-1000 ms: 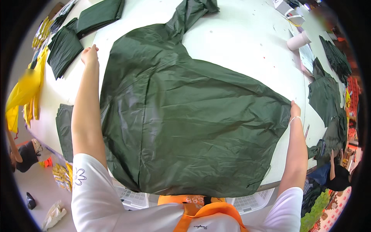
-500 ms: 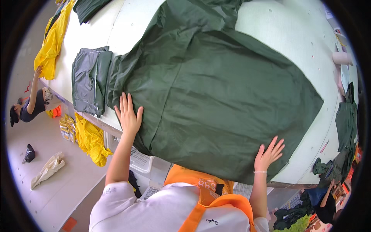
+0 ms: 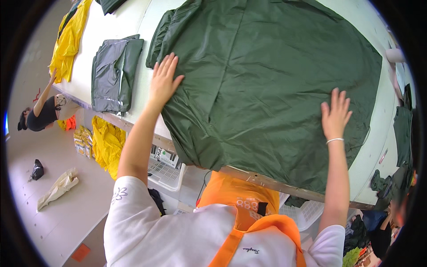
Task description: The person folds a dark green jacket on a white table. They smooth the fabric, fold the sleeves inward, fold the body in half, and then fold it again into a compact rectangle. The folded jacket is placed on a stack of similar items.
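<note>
In the head view, a person in a white shirt and an orange apron (image 3: 238, 196) is standing at the near side of a white table (image 3: 118, 26). A large dark green garment (image 3: 275, 84) is lying spread across the table in front of the person, with shallow creases running over it and its near edge drooping past the table's wooden edge (image 3: 253, 176). The left hand (image 3: 163, 84) is resting flat on the garment's left side, its fingers straight and only slightly apart, gripping nothing. The right hand (image 3: 336, 116), wearing a white bracelet (image 3: 335, 140) at the wrist, is lying palm down toward the garment's right side, its fingers fanned wider and also holding nothing. To the left, well apart from the garment's near-left edge, a folded dark green bundle (image 3: 116, 73) is sitting on the table. Farther left, a co-worker (image 3: 43, 115) is reaching toward yellow garments (image 3: 70, 44) hanging at the table's far-left edge. Below the table, yellow cloth (image 3: 108, 144) is bunching at the left, and a white basket (image 3: 165, 174) is standing nearer the person
</note>
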